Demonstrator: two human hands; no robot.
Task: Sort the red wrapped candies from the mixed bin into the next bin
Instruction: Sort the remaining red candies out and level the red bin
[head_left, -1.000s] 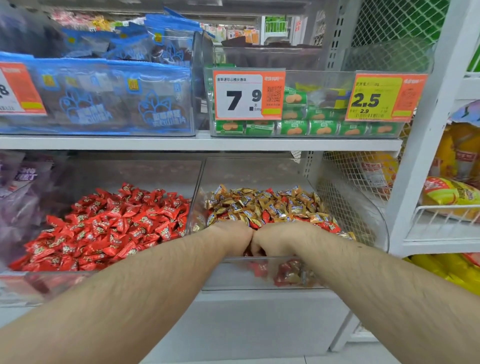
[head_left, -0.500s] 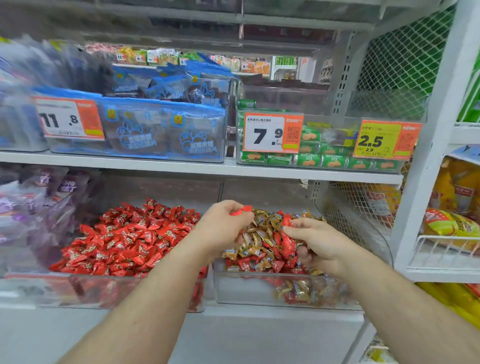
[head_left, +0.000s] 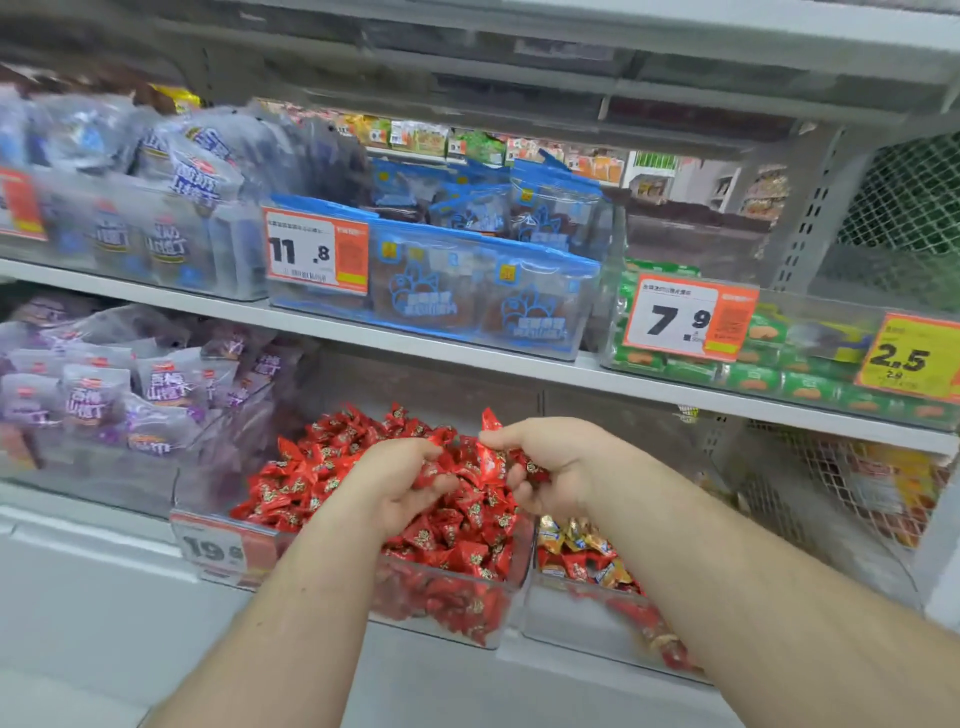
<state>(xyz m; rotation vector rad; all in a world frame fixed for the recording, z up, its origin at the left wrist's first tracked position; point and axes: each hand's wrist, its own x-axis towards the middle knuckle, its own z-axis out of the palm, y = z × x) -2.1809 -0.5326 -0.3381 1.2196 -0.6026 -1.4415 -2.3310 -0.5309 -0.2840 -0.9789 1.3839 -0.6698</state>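
Shop shelving in white metal, two tiers in view, stocked with clear plastic bins. Lower tier: a bin of red candies (head_left: 332, 467), heaped full, with a price tag (head_left: 218, 551) on its front wall; just to its right, touching it, the mixed bin (head_left: 587, 618), holding gold and red wrapped sweets, much of it hidden behind the right forearm. Left hand (head_left: 400, 478) sits over the red heap, fingers curled around several red candies. Right hand (head_left: 545, 467) hovers over the right edge of the same bin, fingers curled, pinching red candies, one wrapper (head_left: 491, 421) sticking up above the thumb. Left of the red bin: purple snack bags (head_left: 104, 400). Upper tier: blue packets (head_left: 467, 291) behind a tag reading 11.8 (head_left: 314, 252); green biscuit packs (head_left: 753, 374) behind tags 7.9 (head_left: 685, 317) and 2.5 (head_left: 904, 358). Far right: wire mesh panel (head_left: 841, 488) with yellow packets behind it, blurred.
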